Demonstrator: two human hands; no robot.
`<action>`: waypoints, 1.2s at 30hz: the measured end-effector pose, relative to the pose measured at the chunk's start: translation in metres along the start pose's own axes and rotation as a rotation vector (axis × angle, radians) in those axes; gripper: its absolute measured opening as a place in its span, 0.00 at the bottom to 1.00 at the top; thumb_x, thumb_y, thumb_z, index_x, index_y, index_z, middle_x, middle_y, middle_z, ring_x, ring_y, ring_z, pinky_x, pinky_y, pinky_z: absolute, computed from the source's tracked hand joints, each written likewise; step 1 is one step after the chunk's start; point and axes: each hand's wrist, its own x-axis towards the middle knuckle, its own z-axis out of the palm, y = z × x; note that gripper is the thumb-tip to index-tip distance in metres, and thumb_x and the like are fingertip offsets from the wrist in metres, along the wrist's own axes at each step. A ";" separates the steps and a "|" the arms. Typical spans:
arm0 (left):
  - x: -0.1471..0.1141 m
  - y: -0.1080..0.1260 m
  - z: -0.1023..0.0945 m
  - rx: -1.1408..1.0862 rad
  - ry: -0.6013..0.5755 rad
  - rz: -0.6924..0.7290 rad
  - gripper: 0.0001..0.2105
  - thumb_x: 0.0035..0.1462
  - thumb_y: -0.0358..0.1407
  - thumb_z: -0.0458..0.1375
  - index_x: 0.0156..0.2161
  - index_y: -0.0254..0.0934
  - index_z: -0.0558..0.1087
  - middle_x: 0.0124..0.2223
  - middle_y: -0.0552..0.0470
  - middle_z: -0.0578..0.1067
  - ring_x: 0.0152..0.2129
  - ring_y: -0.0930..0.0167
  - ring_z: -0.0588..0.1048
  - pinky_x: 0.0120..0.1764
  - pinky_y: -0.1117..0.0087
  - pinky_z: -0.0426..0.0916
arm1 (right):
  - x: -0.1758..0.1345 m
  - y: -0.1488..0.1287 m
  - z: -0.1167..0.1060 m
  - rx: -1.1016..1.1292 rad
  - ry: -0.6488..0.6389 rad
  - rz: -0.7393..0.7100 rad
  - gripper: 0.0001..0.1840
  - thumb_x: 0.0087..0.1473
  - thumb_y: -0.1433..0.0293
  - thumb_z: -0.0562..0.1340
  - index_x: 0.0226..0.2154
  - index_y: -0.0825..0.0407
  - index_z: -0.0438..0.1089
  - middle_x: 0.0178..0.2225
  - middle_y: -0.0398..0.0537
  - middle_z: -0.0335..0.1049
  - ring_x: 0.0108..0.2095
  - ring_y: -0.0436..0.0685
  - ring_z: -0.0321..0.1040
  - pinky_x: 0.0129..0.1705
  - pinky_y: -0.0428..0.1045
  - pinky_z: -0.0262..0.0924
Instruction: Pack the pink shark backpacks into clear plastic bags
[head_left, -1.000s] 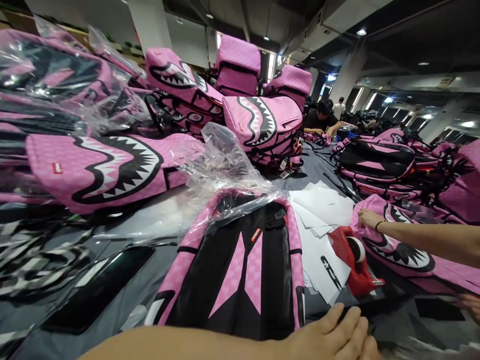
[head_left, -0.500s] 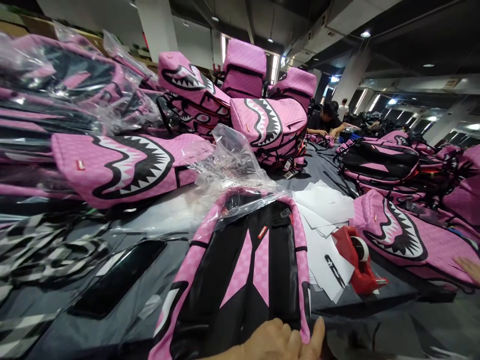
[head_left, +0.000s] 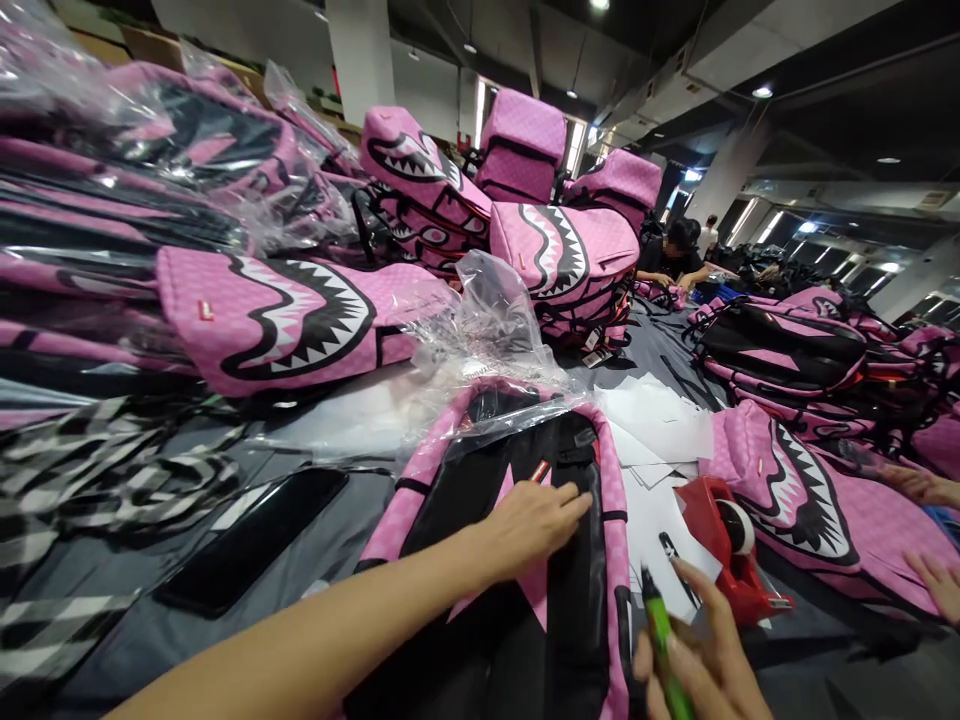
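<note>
A pink-and-black backpack (head_left: pixel 611 590) lies in front of me with its black back panel up. My left hand (head_left: pixel 534 525) reaches across it and rests on the panel just below a small red label (head_left: pixel 541 470), its fingers stretched out and holding nothing. At the lower right, my right hand (head_left: pixel 705 650) is closed round a green pen-like tool (head_left: pixel 660 630) with a dark pointed tip, beside the backpack's right edge. Its exact kind is unclear. Clear plastic (head_left: pixel 495 330) covers the top of the backpack.
White papers (head_left: pixel 652 420) and a red tape dispenser (head_left: pixel 724 550) lie to the right, a black phone (head_left: pixel 251 540) and checkered cloth (head_left: pixel 127 460) to the left. Shark-mouth backpacks (head_left: pixel 292 320) surround the spot. Another person's hand (head_left: pixel 937 585) touches a backpack at far right.
My left hand has moved from the backpack's lower edge up onto its back panel. My right hand with the green tool has come into view. The camera view has shifted left.
</note>
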 end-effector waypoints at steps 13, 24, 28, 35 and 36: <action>0.050 -0.039 0.071 -0.182 0.084 0.008 0.21 0.58 0.23 0.51 0.55 0.37 0.69 0.58 0.49 0.75 0.45 0.67 0.78 0.43 0.67 0.67 | 0.141 -0.022 0.031 0.377 0.161 -0.324 0.30 0.55 0.39 0.60 0.42 0.47 0.66 0.20 0.34 0.61 0.19 0.48 0.53 0.22 0.44 0.53; 0.052 -0.044 0.077 -0.152 0.098 0.070 0.13 0.57 0.25 0.55 0.46 0.41 0.69 0.49 0.53 0.77 0.38 0.69 0.76 0.38 0.68 0.65 | 0.146 -0.004 0.037 -0.279 0.432 -0.492 0.20 0.56 0.51 0.62 0.28 0.50 0.72 0.26 0.45 0.72 0.28 0.57 0.68 0.31 0.50 0.61; 0.052 -0.044 0.079 -0.119 0.106 0.070 0.13 0.59 0.25 0.54 0.47 0.41 0.68 0.47 0.53 0.76 0.38 0.69 0.76 0.37 0.67 0.65 | 0.150 -0.005 0.033 -0.307 0.358 -0.482 0.18 0.56 0.53 0.62 0.31 0.51 0.74 0.28 0.47 0.74 0.28 0.57 0.69 0.31 0.50 0.63; 0.053 -0.044 0.084 -0.130 0.118 0.060 0.11 0.59 0.26 0.54 0.46 0.40 0.69 0.46 0.53 0.76 0.37 0.69 0.76 0.37 0.65 0.66 | 0.157 -0.004 0.034 -0.321 0.348 -0.389 0.22 0.54 0.51 0.64 0.21 0.50 0.64 0.19 0.38 0.61 0.21 0.51 0.58 0.25 0.47 0.54; 0.053 -0.044 0.083 -0.131 0.121 0.061 0.11 0.60 0.26 0.54 0.46 0.40 0.69 0.46 0.53 0.76 0.36 0.69 0.76 0.37 0.65 0.66 | 0.157 -0.004 0.034 -0.327 0.348 -0.391 0.22 0.54 0.51 0.64 0.21 0.50 0.64 0.19 0.38 0.61 0.21 0.51 0.58 0.26 0.47 0.53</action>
